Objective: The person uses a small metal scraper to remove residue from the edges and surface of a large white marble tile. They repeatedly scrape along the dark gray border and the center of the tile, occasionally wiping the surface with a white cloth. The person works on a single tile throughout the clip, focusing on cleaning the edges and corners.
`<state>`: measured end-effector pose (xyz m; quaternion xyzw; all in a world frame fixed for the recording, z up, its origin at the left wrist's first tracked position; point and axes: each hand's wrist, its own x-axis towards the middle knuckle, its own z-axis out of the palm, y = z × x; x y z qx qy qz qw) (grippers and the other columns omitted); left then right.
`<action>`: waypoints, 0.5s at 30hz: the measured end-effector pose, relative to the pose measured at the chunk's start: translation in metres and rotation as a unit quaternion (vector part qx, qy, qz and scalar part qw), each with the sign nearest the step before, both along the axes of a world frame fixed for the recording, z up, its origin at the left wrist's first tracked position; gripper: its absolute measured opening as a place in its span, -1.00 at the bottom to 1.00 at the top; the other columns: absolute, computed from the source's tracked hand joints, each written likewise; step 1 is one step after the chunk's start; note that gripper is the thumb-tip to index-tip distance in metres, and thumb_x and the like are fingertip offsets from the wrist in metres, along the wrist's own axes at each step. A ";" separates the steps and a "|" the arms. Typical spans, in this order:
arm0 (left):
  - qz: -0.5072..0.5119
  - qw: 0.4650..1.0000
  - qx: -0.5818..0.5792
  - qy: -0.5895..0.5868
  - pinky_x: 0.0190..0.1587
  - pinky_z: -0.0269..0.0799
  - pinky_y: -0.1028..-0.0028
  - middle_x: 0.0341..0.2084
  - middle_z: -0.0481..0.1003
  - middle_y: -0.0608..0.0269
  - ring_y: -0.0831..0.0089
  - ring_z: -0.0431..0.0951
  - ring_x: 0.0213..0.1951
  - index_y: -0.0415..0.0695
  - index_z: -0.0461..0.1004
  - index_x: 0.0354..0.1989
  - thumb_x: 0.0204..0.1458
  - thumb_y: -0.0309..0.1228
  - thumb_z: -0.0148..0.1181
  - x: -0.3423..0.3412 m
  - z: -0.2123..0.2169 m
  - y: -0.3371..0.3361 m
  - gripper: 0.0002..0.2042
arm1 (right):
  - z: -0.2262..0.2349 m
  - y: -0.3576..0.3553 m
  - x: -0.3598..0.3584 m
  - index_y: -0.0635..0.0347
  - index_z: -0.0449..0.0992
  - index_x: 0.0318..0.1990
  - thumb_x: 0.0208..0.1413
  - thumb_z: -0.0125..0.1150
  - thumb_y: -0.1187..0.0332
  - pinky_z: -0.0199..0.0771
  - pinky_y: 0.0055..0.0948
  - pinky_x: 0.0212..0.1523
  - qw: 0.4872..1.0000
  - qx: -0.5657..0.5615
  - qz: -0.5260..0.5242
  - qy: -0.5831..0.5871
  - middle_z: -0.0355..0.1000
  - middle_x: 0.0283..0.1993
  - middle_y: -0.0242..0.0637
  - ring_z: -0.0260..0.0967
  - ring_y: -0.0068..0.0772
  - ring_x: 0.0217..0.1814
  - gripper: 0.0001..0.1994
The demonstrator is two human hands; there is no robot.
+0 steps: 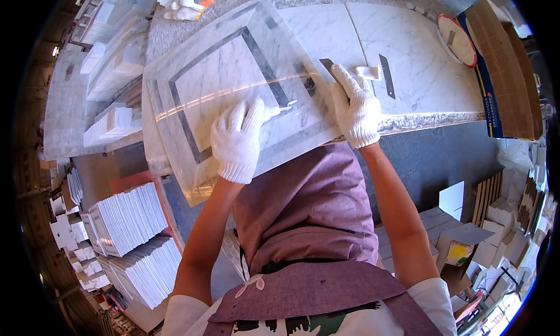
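In front of me lies a square marble tile panel (195,73) with a dark grey inlaid frame, under a clear, shiny sheet that overhangs the bench edge. My left hand (238,139), in a white knit glove, is closed around a small white bottle (269,111) with a thin nozzle tip, low over the panel's inlay. My right hand (357,105), gloved too, lies at the panel's right edge with its fingers stretched out. A dark flat blade (326,63) shows beside its fingertips. Just beyond sits a scraper (387,77) with a dark blade and a white-wrapped handle (367,73).
White marble slabs (408,38) cover the bench to the right. A round red-rimmed dish (456,41) and a cardboard box (507,73) stand at its far right. Spare gloves (185,8) lie at the back. Stacked tiles (129,219) stand lower left, open cartons (461,242) lower right.
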<state>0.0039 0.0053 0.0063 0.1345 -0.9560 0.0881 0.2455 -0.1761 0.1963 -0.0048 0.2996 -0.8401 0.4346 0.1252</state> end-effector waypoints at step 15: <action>-0.072 0.753 0.645 0.108 -0.05 0.44 0.51 -0.16 0.56 0.32 0.62 0.50 -0.12 -0.22 0.54 0.00 0.14 -0.45 0.35 -0.146 0.038 -0.016 -0.73 | -0.005 0.004 -0.001 0.06 0.57 0.19 0.14 0.28 0.52 0.56 -0.24 -0.24 0.993 -0.106 -0.021 0.047 0.55 -0.23 -0.15 0.53 -0.10 -0.27 -0.57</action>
